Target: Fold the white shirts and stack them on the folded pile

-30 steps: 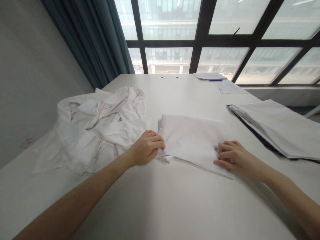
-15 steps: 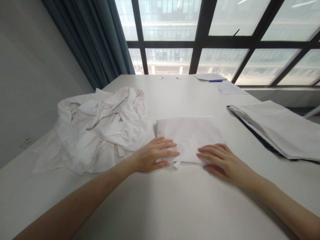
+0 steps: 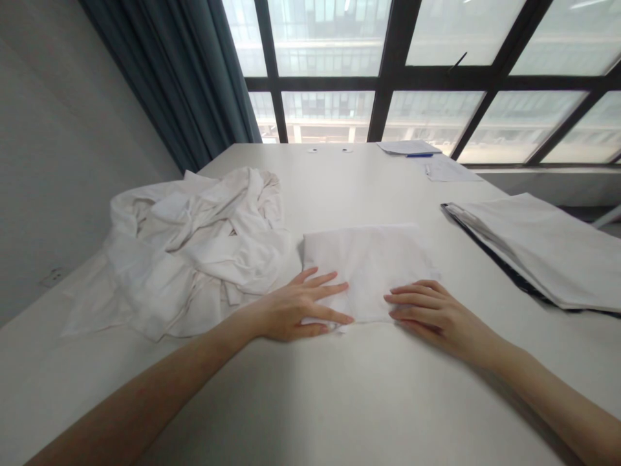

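A folded white cloth (image 3: 369,259) lies flat on the white table (image 3: 330,395) in front of me. Across its near left corner rests my left hand (image 3: 305,304), palm down with the fingers spread apart. My right hand (image 3: 431,314) lies on the near right part of the cloth, fingers stretched out and close together. A small crumpled bit of fabric pokes out under the near edge, beside my left hand. To the left is a loose, rumpled heap of white cloth (image 3: 204,239), which neither hand holds.
On the right lies a stack of folded white cloth (image 3: 548,246) over something dark. Papers (image 3: 407,148) with a blue pen (image 3: 420,155) are at the far end, near the window. A blue curtain (image 3: 189,77) hangs at the back left beside the wall.
My left hand's fingers have spread wider over the near edge of the cloth. My right hand has barely moved. The cloth stays in place.
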Demonstrator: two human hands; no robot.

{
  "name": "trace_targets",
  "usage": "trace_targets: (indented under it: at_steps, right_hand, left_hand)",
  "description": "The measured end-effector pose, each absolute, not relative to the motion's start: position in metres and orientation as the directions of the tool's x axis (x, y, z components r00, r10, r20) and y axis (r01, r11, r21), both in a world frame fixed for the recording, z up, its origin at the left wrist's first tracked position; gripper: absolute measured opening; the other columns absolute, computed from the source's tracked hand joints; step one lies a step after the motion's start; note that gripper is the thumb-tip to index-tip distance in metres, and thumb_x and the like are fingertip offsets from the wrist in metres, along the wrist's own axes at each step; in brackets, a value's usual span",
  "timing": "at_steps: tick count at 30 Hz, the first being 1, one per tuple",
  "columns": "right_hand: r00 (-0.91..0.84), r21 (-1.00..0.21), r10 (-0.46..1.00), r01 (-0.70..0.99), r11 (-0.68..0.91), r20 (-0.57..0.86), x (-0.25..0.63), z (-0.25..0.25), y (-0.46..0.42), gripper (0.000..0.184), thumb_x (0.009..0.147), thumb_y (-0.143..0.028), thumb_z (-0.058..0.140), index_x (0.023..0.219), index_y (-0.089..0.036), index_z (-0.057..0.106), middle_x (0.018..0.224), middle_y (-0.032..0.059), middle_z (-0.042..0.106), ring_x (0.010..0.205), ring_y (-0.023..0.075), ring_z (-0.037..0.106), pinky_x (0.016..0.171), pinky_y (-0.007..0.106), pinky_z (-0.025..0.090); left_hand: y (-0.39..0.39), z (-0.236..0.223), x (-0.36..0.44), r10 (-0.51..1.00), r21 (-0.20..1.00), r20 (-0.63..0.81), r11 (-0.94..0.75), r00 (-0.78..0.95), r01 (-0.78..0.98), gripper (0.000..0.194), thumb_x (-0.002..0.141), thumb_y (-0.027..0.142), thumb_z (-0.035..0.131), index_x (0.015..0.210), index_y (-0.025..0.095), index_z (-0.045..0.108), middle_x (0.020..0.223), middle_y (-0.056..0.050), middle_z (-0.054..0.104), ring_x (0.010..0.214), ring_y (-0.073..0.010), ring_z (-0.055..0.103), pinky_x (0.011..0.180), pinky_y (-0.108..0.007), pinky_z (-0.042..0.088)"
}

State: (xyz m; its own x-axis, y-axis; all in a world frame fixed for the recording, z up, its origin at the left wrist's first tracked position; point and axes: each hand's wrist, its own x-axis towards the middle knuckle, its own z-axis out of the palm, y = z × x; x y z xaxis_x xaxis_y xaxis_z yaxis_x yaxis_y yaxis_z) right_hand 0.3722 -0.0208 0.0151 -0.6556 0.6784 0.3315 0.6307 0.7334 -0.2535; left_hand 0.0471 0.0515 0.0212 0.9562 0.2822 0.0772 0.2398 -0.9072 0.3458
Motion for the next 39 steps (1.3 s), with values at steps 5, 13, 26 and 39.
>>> trace_targets:
  at_steps: [5, 13, 26, 39]
  right_hand:
    - [-0.643, -0.239, 0.681, 0.641, 0.729, 0.350, 0.370, 0.012, -0.021, 0.021, 0.096, -0.023, 0.055, 0.108, -0.028, 0.071, 0.121, 0.0047, 0.071, 0.114, 0.0215, 0.064, 0.095, 0.042, 0.049]
    - [-0.653, -0.207, 0.679, 0.652, 0.730, 0.337, 0.371, 0.010, -0.021, 0.020, 0.097, -0.022, 0.053, 0.110, -0.027, 0.068, 0.122, 0.0055, 0.070, 0.115, 0.0219, 0.062, 0.097, 0.044, 0.045]
    - [-0.700, -0.138, 0.594, 0.595, 0.792, 0.395, 0.294, 0.021, -0.025, 0.017, 0.095, -0.033, 0.056, 0.102, -0.018, 0.059, 0.101, 0.0086, 0.066, 0.093, 0.0230, 0.057, 0.086, 0.040, 0.040]
    - [-0.619, -0.381, 0.654, 0.532, 0.757, 0.434, 0.284, 0.006, -0.016, 0.007, 0.091, -0.017, 0.053, 0.085, -0.020, 0.055, 0.084, 0.0031, 0.062, 0.085, 0.0182, 0.054, 0.081, 0.034, 0.036]
  left_hand:
    - [0.048, 0.021, 0.049, 0.253, 0.327, 0.102, -0.922, 0.962, 0.207, 0.044, 0.092, 0.024, 0.061, 0.132, 0.043, 0.059, 0.156, -0.005, 0.037, 0.144, -0.0359, 0.031, 0.115, -0.064, 0.019]
    - [0.045, 0.016, 0.050, 0.279, 0.425, 0.101, -0.880, 0.955, 0.212, 0.057, 0.091, 0.023, 0.060, 0.145, 0.033, 0.043, 0.154, -0.006, 0.042, 0.145, -0.0277, 0.032, 0.120, -0.052, 0.019]
    - [0.046, 0.012, 0.048, 0.396, 0.574, 0.160, -0.783, 0.904, 0.241, 0.075, 0.078, 0.015, 0.059, 0.147, 0.021, 0.031, 0.147, -0.011, 0.047, 0.141, -0.0244, 0.038, 0.122, -0.046, 0.018]
    - [0.055, 0.015, 0.039, 0.456, 0.617, 0.208, -0.748, 0.865, 0.246, 0.048, 0.080, 0.016, 0.061, 0.127, 0.017, 0.050, 0.128, -0.012, 0.062, 0.128, -0.0243, 0.053, 0.117, -0.044, 0.031]
